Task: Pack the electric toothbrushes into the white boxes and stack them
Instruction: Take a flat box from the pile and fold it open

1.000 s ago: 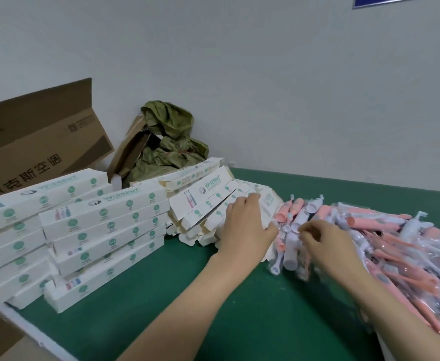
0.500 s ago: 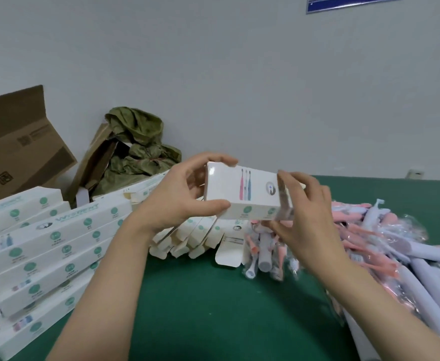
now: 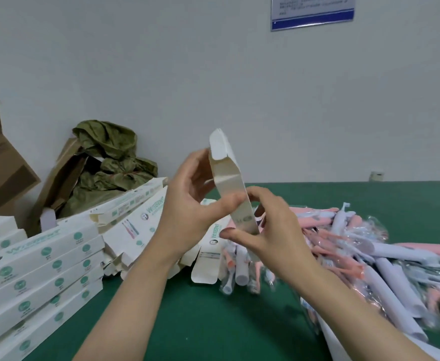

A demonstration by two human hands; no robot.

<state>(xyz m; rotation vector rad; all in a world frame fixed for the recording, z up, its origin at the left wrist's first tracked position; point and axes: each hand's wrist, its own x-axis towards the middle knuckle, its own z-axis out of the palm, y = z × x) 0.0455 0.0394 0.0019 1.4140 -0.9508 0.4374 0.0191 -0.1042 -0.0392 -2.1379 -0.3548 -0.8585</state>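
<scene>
The left hand [image 3: 187,204] and the right hand [image 3: 273,230] are both pinching one white box [image 3: 233,183], holding it up in the air above the green worktop [image 3: 200,321], almost upright, with its top flap hanging open. Just behind the hands a pile of flat boxes [image 3: 140,217] is lying. The bagged pink and white toothbrushes [image 3: 370,246] are lying in a heap on the right, and the packed boxes [image 3: 39,269] are sitting stacked on the left.
</scene>
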